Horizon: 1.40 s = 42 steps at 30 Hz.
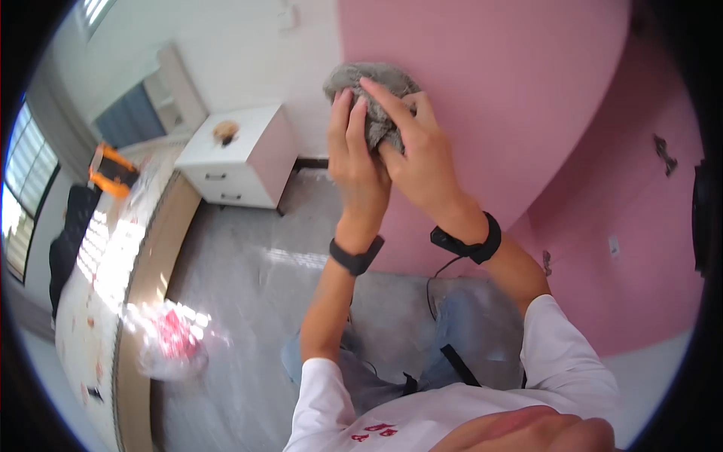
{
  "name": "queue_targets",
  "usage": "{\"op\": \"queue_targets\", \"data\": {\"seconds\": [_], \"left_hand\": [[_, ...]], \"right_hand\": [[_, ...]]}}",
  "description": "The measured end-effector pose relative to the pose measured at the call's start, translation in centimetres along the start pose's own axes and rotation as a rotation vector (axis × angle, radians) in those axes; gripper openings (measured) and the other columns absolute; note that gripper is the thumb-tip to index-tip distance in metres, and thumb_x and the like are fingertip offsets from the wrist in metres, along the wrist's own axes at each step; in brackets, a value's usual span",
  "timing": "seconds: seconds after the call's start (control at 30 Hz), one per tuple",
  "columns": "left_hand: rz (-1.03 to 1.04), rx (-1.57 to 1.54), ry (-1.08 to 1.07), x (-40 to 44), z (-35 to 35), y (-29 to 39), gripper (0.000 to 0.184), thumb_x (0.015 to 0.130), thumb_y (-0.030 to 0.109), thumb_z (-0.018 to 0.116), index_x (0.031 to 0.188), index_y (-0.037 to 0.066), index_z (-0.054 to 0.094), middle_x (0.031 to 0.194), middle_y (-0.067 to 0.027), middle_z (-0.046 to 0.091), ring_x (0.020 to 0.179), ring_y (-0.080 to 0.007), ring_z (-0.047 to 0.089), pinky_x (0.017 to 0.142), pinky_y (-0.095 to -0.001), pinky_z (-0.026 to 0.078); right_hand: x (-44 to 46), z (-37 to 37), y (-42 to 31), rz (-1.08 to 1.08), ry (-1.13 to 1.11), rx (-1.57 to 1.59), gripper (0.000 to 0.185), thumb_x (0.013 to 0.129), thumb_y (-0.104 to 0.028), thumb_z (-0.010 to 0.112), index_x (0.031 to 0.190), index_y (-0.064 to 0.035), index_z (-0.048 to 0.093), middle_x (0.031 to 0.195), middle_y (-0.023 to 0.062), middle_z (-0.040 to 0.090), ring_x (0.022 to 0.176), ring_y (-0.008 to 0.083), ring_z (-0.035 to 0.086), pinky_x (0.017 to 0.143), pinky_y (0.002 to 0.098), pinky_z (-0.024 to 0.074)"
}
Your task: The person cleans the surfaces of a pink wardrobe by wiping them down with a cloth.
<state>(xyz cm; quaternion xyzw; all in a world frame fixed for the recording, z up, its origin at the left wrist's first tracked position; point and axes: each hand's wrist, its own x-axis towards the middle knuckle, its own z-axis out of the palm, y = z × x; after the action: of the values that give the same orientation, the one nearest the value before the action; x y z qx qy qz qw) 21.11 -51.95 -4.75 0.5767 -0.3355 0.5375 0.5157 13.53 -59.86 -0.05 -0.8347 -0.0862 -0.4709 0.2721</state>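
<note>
A grey, fluffy, bunched-up cloth (352, 75) is held up in front of me, where the white wall meets a pink panel. My left hand (360, 151) grips its lower left side with bent fingers. On the right side, my right hand (425, 154) presses into the same cloth, its index finger stretched across the top. Both hands are close together with wrists nearly side by side, each wearing a black band. Whether the cloth touches the panel behind it, I cannot tell. Part of the cloth is hidden by my fingers.
The pink panel (512, 90) fills the right, with metal hinge-like fittings (665, 154). A white two-drawer nightstand (245, 162) stands beyond, left of my hands. A bed (90, 331) runs along the left, an orange-and-black object (113, 172) on it. A plastic bag (175, 343) sits beside it.
</note>
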Motion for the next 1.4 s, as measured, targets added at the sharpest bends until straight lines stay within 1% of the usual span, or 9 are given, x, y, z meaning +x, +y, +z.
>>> {"op": "queue_targets", "data": {"seconds": [0.13, 0.37, 0.63, 0.8, 0.9, 0.97, 1.07, 1.17, 1.4], "left_hand": [[0.162, -0.038, -0.300, 0.4, 2.6, 3.4, 0.059, 0.086, -0.013, 0.058, 0.144, -0.004, 0.053, 0.149, -0.0255, 0.053, 0.139, -0.0447, 0.051, 0.112, -0.0510, 0.047], [0.197, -0.154, -0.362, -1.4, 8.4, 8.9, 0.060, 0.086, -0.014, 0.055, 0.145, -0.004, 0.054, 0.153, -0.0241, 0.049, 0.145, -0.0441, 0.044, 0.115, -0.0529, 0.044], [0.351, -0.293, -0.479, -1.3, 14.0, 14.6, 0.061, 0.083, -0.013, 0.058, 0.143, -0.001, 0.056, 0.151, -0.0172, 0.053, 0.144, -0.0386, 0.046, 0.117, -0.0519, 0.042], [0.402, -0.330, -0.519, -3.0, 15.8, 15.9, 0.056, 0.083, -0.009, 0.061, 0.138, -0.001, 0.059, 0.148, -0.0149, 0.056, 0.143, -0.0350, 0.048, 0.117, -0.0517, 0.042], [0.414, -0.359, -0.569, -4.1, 15.8, 16.0, 0.050, 0.085, -0.003, 0.062, 0.135, -0.001, 0.061, 0.145, -0.0139, 0.058, 0.142, -0.0335, 0.049, 0.118, -0.0511, 0.041], [0.540, -0.324, -0.713, -4.8, 15.6, 16.0, 0.047, 0.087, 0.005, 0.062, 0.133, 0.000, 0.063, 0.144, -0.0127, 0.060, 0.143, -0.0318, 0.049, 0.121, -0.0496, 0.038], [0.589, -0.333, -0.755, -7.7, 15.4, 15.0, 0.047, 0.088, 0.009, 0.062, 0.133, 0.000, 0.063, 0.144, -0.0125, 0.060, 0.143, -0.0308, 0.049, 0.123, -0.0485, 0.035], [0.590, -0.355, -0.768, -7.5, 13.1, 15.2, 0.047, 0.088, 0.011, 0.063, 0.134, 0.001, 0.063, 0.145, -0.0131, 0.060, 0.143, -0.0307, 0.049, 0.123, -0.0481, 0.035], [0.423, -0.278, -0.653, -3.1, 9.3, 12.9, 0.048, 0.087, 0.008, 0.064, 0.135, 0.003, 0.062, 0.142, -0.0147, 0.060, 0.143, -0.0340, 0.049, 0.122, -0.0504, 0.037]], "right_hand": [[-0.8, -4.7, 3.0, 0.087, 0.106, -0.059, 0.075, 0.080, 0.005, 0.062, 0.147, -0.0285, 0.058, 0.113, 0.0143, 0.053, 0.087, 0.0330, 0.063, 0.071, 0.0422, 0.0552], [-3.4, -11.0, 6.3, 0.131, 0.263, -0.131, 0.075, 0.080, 0.010, 0.062, 0.146, -0.0248, 0.059, 0.113, 0.0128, 0.054, 0.089, 0.0296, 0.062, 0.071, 0.0386, 0.0539], [-5.9, -16.8, 9.9, 0.215, 0.484, -0.224, 0.070, 0.085, 0.012, 0.060, 0.149, -0.0156, 0.055, 0.120, 0.0143, 0.056, 0.105, 0.0318, 0.062, 0.090, 0.0384, 0.0520], [-8.4, -17.0, 12.3, 0.247, 0.581, -0.239, 0.068, 0.087, 0.010, 0.059, 0.152, -0.0101, 0.050, 0.126, 0.0166, 0.056, 0.113, 0.0336, 0.060, 0.097, 0.0405, 0.0490], [-10.4, -15.6, 13.7, 0.302, 0.634, -0.238, 0.064, 0.092, 0.004, 0.061, 0.154, -0.0066, 0.046, 0.139, 0.0182, 0.055, 0.126, 0.0325, 0.057, 0.105, 0.0399, 0.0465], [-12.6, -13.9, 14.9, 0.434, 0.732, 0.016, 0.061, 0.098, -0.004, 0.062, 0.156, -0.0034, 0.041, 0.150, 0.0180, 0.050, 0.139, 0.0297, 0.049, 0.113, 0.0391, 0.0411], [-16.3, -12.4, 16.6, 0.433, 0.732, -0.080, 0.061, 0.103, -0.011, 0.061, 0.157, -0.0022, 0.036, 0.156, 0.0167, 0.045, 0.145, 0.0273, 0.043, 0.119, 0.0398, 0.0359], [-15.4, -10.6, 11.8, 0.492, 0.849, 0.210, 0.060, 0.104, -0.012, 0.060, 0.157, -0.0037, 0.035, 0.156, 0.0158, 0.045, 0.145, 0.0278, 0.043, 0.120, 0.0411, 0.0337], [-10.0, -9.1, 8.0, 0.404, 0.677, 0.222, 0.058, 0.105, -0.013, 0.058, 0.157, -0.0014, 0.037, 0.157, 0.0161, 0.046, 0.142, 0.0263, 0.047, 0.118, 0.0385, 0.0367]]}}
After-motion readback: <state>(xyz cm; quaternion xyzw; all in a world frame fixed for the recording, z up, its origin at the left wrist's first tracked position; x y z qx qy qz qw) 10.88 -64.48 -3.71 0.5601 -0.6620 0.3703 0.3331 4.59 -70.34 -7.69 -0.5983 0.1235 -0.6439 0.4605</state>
